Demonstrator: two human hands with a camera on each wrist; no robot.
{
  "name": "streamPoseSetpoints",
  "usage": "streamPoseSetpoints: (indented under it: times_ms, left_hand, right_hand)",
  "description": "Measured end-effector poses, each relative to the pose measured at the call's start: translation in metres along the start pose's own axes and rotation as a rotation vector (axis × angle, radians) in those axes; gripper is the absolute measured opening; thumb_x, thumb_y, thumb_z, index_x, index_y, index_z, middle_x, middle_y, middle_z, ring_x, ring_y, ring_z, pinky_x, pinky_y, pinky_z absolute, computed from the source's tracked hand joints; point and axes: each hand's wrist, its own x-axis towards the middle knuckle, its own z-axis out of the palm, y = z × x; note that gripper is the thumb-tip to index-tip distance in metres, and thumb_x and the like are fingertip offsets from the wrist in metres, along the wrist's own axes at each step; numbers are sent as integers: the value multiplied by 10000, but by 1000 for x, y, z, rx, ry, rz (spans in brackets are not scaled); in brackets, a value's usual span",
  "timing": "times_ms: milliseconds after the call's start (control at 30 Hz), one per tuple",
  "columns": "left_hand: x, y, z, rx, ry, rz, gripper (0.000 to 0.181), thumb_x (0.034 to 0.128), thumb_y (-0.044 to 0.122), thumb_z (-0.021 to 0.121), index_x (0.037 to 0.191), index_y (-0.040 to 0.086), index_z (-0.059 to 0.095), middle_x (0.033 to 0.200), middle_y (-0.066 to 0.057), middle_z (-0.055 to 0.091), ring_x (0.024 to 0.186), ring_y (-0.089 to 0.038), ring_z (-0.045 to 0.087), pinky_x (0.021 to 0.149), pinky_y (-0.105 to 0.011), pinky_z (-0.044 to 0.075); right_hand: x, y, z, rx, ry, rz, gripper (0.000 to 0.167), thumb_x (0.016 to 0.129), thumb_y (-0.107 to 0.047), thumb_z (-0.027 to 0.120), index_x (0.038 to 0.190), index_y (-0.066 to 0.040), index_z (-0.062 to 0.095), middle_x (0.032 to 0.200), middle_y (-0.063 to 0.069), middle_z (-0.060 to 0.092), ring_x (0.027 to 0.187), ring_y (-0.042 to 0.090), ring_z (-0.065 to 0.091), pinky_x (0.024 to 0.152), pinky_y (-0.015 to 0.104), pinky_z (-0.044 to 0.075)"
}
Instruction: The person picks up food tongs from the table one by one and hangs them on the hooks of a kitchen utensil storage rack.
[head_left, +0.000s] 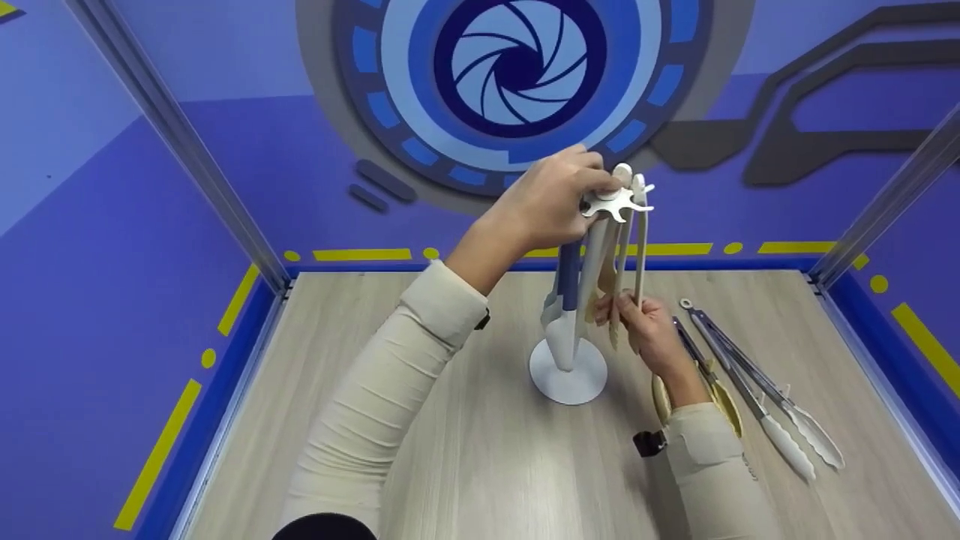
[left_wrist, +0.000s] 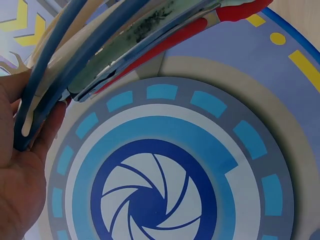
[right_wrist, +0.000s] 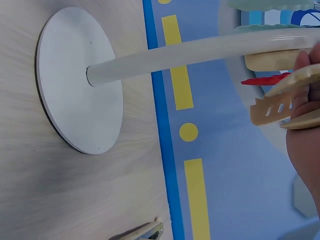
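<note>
A white utensil stand (head_left: 568,390) is upright on the table, with kitchen tools hanging from its hooked top rack (head_left: 618,204). My left hand (head_left: 556,193) grips the rack, fingers curled over its top. Beige tongs (head_left: 641,251) hang at the rack's right side. My right hand (head_left: 654,336) holds their lower part between thumb and fingers. Blue handles (left_wrist: 65,87) and a red-tipped tool (left_wrist: 172,42) hang by the left hand in the left wrist view. A slotted turner (right_wrist: 265,111) shows behind the tongs in the right wrist view.
Tongs with pale tips (head_left: 750,394) lie on the table (head_left: 450,450) at the right. Next to them, partly under the right forearm, lie cream-coloured tongs (head_left: 726,409) with dark handles. Blue printed walls (head_left: 360,135) with metal corner posts (head_left: 187,142) enclose the table's back and sides.
</note>
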Motion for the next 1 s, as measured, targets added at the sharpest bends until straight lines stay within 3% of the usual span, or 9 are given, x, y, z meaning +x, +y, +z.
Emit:
streamPoseSetpoints:
  times_ms: [133, 200, 433, 600, 700, 767, 867, 1000]
  left_hand:
    - [-1, 2, 2, 16, 16, -5, 320, 987, 107, 694, 1276, 209, 785, 1095, -24, 691, 1012, -190, 550, 904, -296, 525]
    - [-1, 3, 3, 23, 19, -11, 329, 985, 99, 689, 1279, 212, 786, 1092, -29, 687, 1009, -197, 547, 897, -304, 523]
    - [-1, 7, 6, 66, 20, -53, 438, 943, 46, 671, 1326, 236, 768, 1094, -39, 665, 1019, -203, 540, 908, -308, 516]
    - [0, 12, 10, 103, 41, -74, 409, 962, 46, 657, 1316, 221, 765, 1099, -33, 652, 1027, -193, 541, 927, -300, 516]
    - [1, 14, 13, 125, 68, -82, 360, 962, 39, 644, 1251, 200, 785, 1075, -37, 641, 1011, -191, 535, 908, -302, 508]
    - [2, 16, 14, 140, 88, -89, 323, 959, 44, 644, 1207, 187, 795, 1057, -42, 634, 998, -192, 527, 888, -302, 505]
    - [4, 20, 15, 166, 107, -100, 279, 962, 63, 648, 1174, 169, 796, 1046, -44, 631, 988, -191, 523, 868, -296, 508]
    - [7, 28, 16, 204, 117, -123, 241, 974, 93, 658, 1171, 141, 789, 1073, -42, 653, 1001, -192, 543, 868, -272, 534]
  right_hand:
    - [1, -2, 0, -120, 110, 37, 350, 1123, -106, 505, 1023, 186, 671, 930, -53, 818, 892, 92, 786, 910, 262, 602]
    - [2, -2, -1, -174, 184, 48, 338, 1111, -100, 538, 1057, 203, 679, 904, -61, 822, 899, 87, 793, 916, 255, 595]
    - [-3, -4, -4, -342, 367, 91, 293, 1047, -202, 699, 1140, 69, 762, 913, -119, 804, 912, 68, 727, 870, 190, 560]
    - [-16, -5, -9, -497, 424, 97, 348, 1040, -278, 713, 1313, -64, 738, 1161, -32, 785, 1003, -1, 655, 865, 133, 507]
    - [-23, -5, -18, -524, 463, 56, 351, 1090, -276, 626, 1360, -68, 708, 1313, 80, 746, 1101, -47, 651, 931, 89, 486]
    - [-26, -5, -27, -527, 507, 15, 351, 1120, -268, 561, 1346, -42, 707, 1309, 114, 748, 1118, -62, 653, 952, 81, 486]
    - [-31, -5, -39, -502, 603, -32, 378, 1142, -256, 502, 1295, 12, 722, 1196, 28, 792, 1090, -66, 678, 957, 81, 493]
    - [-36, -7, -51, -385, 735, 27, 473, 1149, -334, 467, 1258, 48, 723, 1074, -108, 771, 1057, 3, 704, 943, 106, 540]
